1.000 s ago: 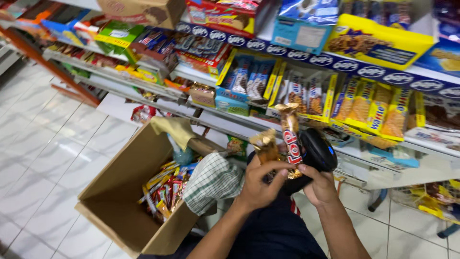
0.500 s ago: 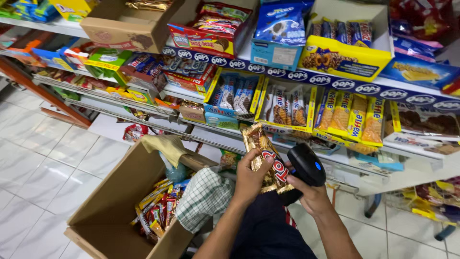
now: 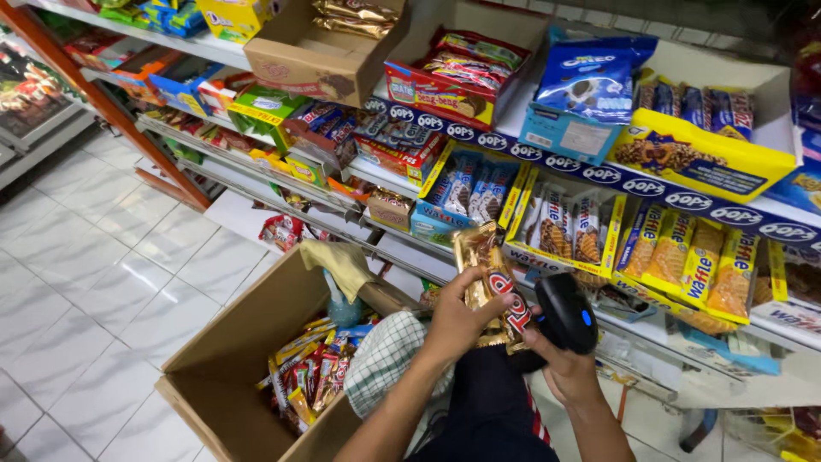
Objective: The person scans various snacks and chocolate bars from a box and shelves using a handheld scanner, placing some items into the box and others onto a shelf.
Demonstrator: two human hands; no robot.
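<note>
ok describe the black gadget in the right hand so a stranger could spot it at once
Start at the open cardboard box on the white tiled floor below the snack shelves. Just right of it, the right hand holds a handheld scanner against the gold snack packs in the left hand. It alone is plain glossy black, with one small blue button.

Right fingers [image 3: 547,355] behind black scanner [image 3: 566,312]

Bare forearms, no sleeves in view; dark trousers, apparently with a red-and-white side stripe
</note>
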